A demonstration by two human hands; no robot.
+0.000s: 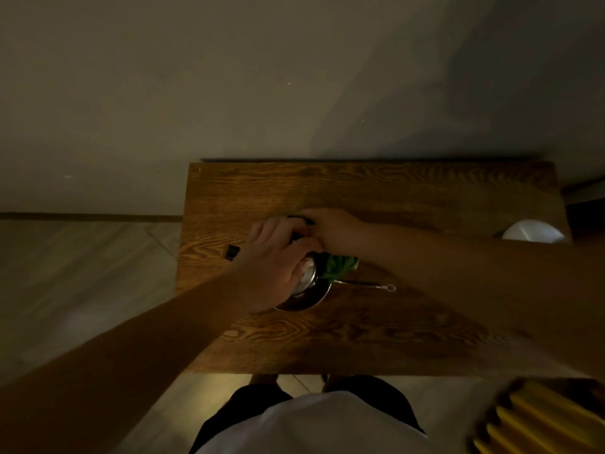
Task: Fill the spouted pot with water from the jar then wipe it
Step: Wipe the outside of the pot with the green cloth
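showing a wood-grain desk (pixel 409 198) against a plain wall (pixel 262 77), tiled floor (pixel 65 273) to its left. near the desk's middle, left hand (pixel 271 267) curls over the metal spouted pot (pixel 302 291); right hand (pixel 330 229) presses a green cloth (pixel 340 265) to it. a white bowl (pixel 532 231) sits at the right edge.

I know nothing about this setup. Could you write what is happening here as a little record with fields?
surface: brown wood-grain table
main item: shiny metal spouted pot with a long thin handle, standing on the table
cloth: green cloth, bunched against the pot beneath the right hand
left hand: curled over the pot's top, gripping it
right hand: on the pot's far side, at the cloth; its grip is unclear
also present: white round object at the table's right edge
lighting: dim
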